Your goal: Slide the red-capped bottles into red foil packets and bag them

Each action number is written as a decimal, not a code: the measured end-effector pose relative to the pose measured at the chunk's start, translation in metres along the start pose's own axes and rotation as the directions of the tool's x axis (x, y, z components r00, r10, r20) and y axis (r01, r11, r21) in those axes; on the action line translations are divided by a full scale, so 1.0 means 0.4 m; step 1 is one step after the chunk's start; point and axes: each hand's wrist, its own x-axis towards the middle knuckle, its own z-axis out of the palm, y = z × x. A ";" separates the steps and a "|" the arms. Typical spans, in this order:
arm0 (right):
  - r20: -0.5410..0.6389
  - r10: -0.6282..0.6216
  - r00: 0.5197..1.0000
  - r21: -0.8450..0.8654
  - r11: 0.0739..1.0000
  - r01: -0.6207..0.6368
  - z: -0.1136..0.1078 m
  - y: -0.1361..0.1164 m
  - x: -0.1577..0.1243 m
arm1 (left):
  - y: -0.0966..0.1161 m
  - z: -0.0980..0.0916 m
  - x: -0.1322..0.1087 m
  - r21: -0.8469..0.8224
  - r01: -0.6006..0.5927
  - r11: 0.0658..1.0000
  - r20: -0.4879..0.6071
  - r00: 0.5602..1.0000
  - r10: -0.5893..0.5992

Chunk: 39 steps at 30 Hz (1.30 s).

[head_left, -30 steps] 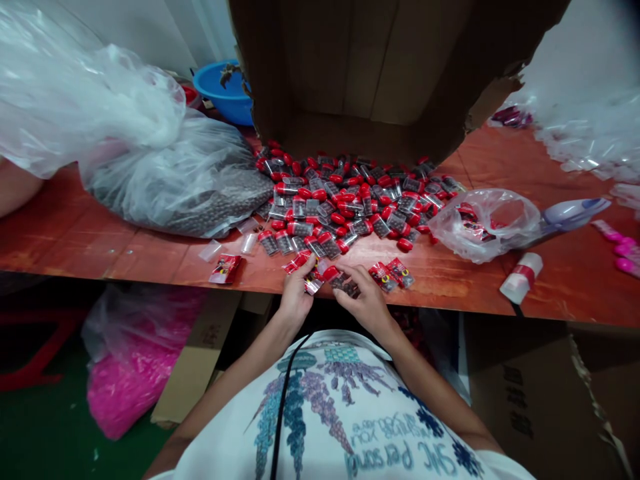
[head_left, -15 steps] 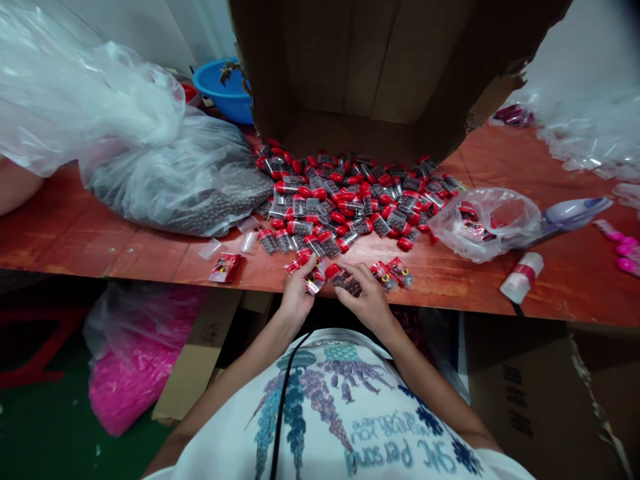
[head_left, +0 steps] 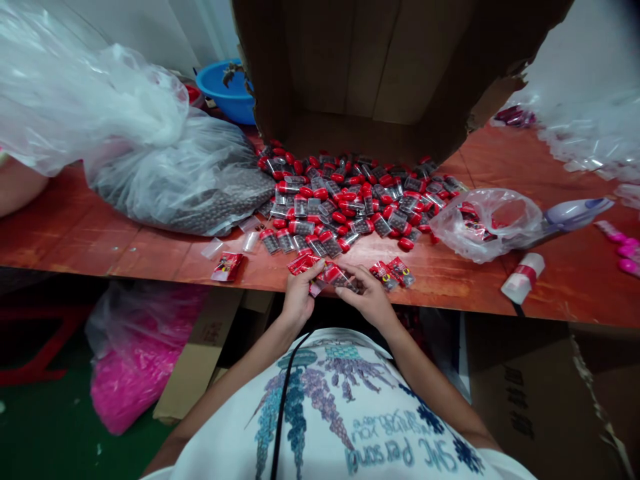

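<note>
My left hand and my right hand meet at the near edge of the reddish-brown table. Both are closed on a small clear vial with a red cap, held sideways between them. The left fingers also pinch a red printed packet. Just behind lies a heap of red-capped vials spilling out of an open cardboard box. Two more red packets lie right of my right hand, and one red packet lies to the left.
A big clear bag of dark beads fills the left. A blue bowl stands behind it. On the right are a small plastic bag, a lilac scoop and a white roll. Pink bags lie below.
Both hands have drawn closer together around the vial, which now lies sideways between them; the red packet in the left fingers has shifted slightly up.
</note>
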 end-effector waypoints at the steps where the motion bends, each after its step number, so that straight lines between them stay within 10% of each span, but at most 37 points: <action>1: -0.009 0.024 1.000 0.047 0.999 -0.024 0.002 0.003 0.000 | 0.001 0.000 -0.003 0.011 -0.016 1.000 0.018 1.000 0.016; 15: -0.061 -0.056 0.997 0.084 0.995 0.061 -0.007 0.004 -0.003 | 0.019 0.004 -0.023 0.139 -0.179 0.974 0.224 0.964 0.145; 27: -0.076 0.113 0.991 0.334 0.939 -0.081 0.017 0.017 -0.013 | 0.043 0.006 -0.033 0.234 -0.118 0.965 0.290 0.956 0.047; 32: -0.180 0.024 0.983 0.184 0.983 0.010 0.027 0.027 -0.015 | 0.029 0.010 -0.035 0.328 -0.060 0.943 0.300 0.953 -0.043; 39: 0.091 -0.139 0.986 0.089 0.987 0.131 -0.028 0.028 -0.010 | 0.033 0.003 -0.026 0.301 -0.043 0.953 0.252 0.967 -0.036</action>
